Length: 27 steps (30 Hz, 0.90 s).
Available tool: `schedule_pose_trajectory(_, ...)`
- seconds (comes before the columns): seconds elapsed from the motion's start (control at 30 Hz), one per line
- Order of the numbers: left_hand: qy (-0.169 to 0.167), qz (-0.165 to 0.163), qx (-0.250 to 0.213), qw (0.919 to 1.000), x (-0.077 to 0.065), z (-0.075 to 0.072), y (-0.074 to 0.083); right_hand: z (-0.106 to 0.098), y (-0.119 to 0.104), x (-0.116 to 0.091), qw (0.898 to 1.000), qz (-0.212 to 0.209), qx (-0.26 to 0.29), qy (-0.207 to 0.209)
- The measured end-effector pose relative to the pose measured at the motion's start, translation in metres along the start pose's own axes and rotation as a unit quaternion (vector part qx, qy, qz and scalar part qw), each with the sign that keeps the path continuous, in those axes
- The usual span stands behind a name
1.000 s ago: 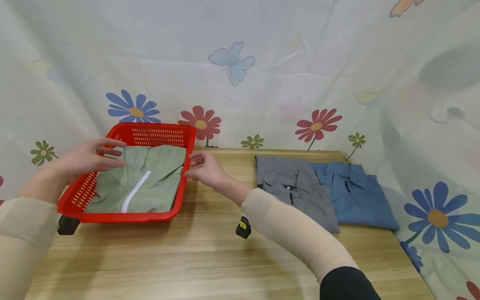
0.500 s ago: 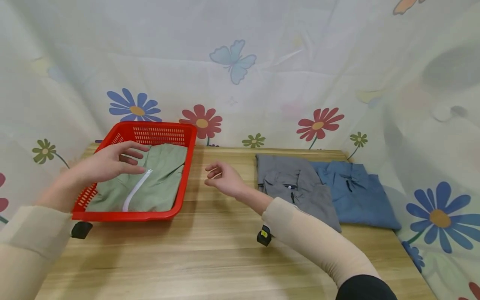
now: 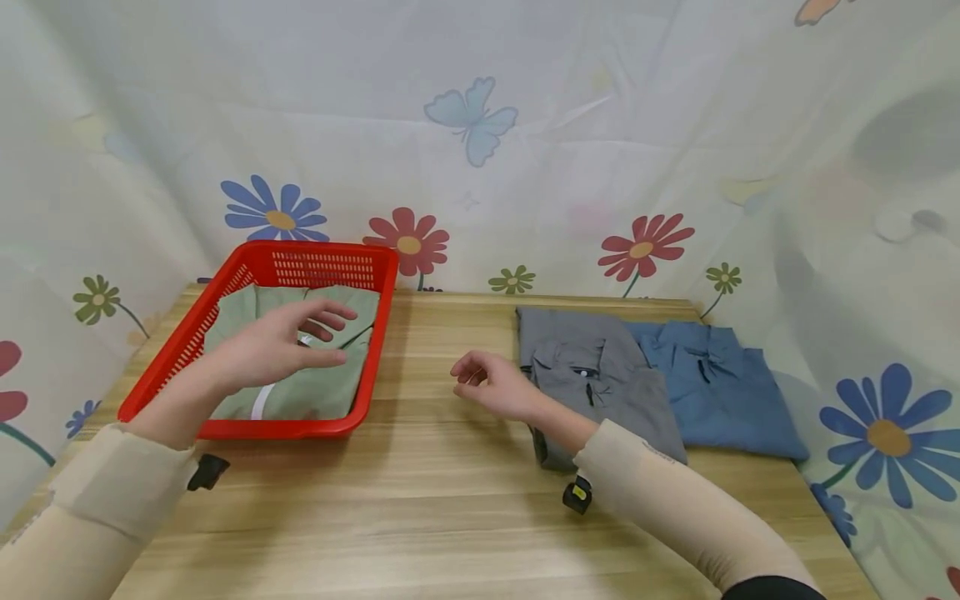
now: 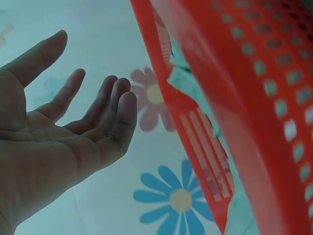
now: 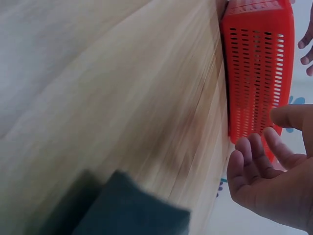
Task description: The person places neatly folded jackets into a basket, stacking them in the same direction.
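My left hand [image 3: 277,346] hovers over the red basket [image 3: 384,333] with its fingers loosely bent and nothing in them. Inside the basket lies a folded green garment [image 3: 330,392] with a white zipper, partly hidden by that hand. In the left wrist view the hand [image 4: 73,122] is apart from the basket wall [image 4: 264,98]. My right hand [image 3: 498,385], also holding nothing, is above the table just left of a folded grey garment [image 3: 600,375]. The right wrist view has its fingers relaxed and slightly curved. A folded blue garment [image 3: 727,392] lies partly under the grey one.
A wooden table [image 3: 420,517] bears the basket at its left and the two folded garments at its right. Behind and beside it hangs a white curtain [image 3: 570,150] printed with flowers and butterflies.
My right hand has left the basket's right rim and moved right, towards the grey garment. My left hand has moved right, from the basket's left side to over its middle.
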<state>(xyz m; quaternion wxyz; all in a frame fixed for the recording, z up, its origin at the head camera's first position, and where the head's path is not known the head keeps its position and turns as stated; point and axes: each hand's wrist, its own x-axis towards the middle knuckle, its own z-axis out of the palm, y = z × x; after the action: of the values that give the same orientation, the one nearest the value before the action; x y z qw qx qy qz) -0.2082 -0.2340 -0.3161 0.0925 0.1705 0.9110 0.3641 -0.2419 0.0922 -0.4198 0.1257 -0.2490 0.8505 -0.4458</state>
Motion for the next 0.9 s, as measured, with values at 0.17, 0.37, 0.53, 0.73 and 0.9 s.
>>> schedule_pose_trajectory(0.17,0.002,0.02,0.0,0.9998,-0.001,0.013,0.01,-0.006,0.006,-0.015,0.998,-0.027,-0.055,0.002)
schedule_pose_trajectory(0.37,0.001,0.045,-0.023,0.9987,-0.001,0.031,0.021,-0.014,0.017,-0.031,0.994,-0.046,-0.096,0.029)
schedule_pose_trajectory(0.53,0.007,0.065,-0.014,0.9977,0.001,0.051,0.027,-0.021,0.026,-0.044,0.992,-0.046,-0.108,0.048)
schedule_pose_trajectory(0.73,0.016,0.08,0.022,0.9965,0.004,0.073,0.032,-0.038,0.039,-0.057,0.989,-0.031,-0.122,0.079)
schedule_pose_trajectory(0.9,0.014,0.084,0.017,0.9962,0.011,0.091,0.034,-0.056,0.049,-0.071,0.985,0.008,-0.133,0.108)
